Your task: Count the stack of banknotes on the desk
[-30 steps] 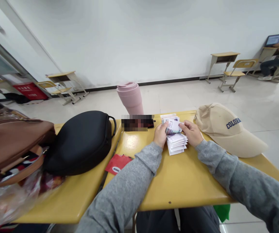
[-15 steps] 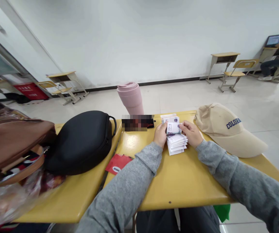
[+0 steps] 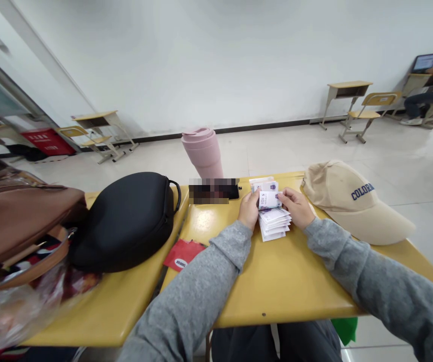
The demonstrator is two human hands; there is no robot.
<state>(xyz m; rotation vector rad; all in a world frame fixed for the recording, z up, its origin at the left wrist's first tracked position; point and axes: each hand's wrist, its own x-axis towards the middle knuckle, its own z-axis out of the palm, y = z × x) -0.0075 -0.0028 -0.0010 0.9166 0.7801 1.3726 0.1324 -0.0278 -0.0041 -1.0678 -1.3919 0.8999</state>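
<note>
Between my two hands is a small white printed card (image 3: 269,200) with dark lettering and purple pictures. My left hand (image 3: 249,209) grips its left edge, fingers closed. The thumb and fingers of my right hand (image 3: 296,205) pinch its right side. Just below, a fanned pile of similar cards (image 3: 275,226) lies on the yellow desk (image 3: 276,281), its edges overlapping in steps. Another small stack of cards (image 3: 263,181) shows behind my fingers, at the far side. The print is too small to read for certain.
A beige cap (image 3: 337,201) lies at the right, close to my right hand. Beyond my left hand are a dark phone (image 3: 232,191), partly blurred out, and a pink tumbler (image 3: 203,151). Farther left are a red packet (image 3: 182,254), a black case (image 3: 125,221) and a brown bag (image 3: 27,216).
The held card has shifted very slightly between my hands. The phone's screen looks darker now. Both arms and the pile stay in place.
</note>
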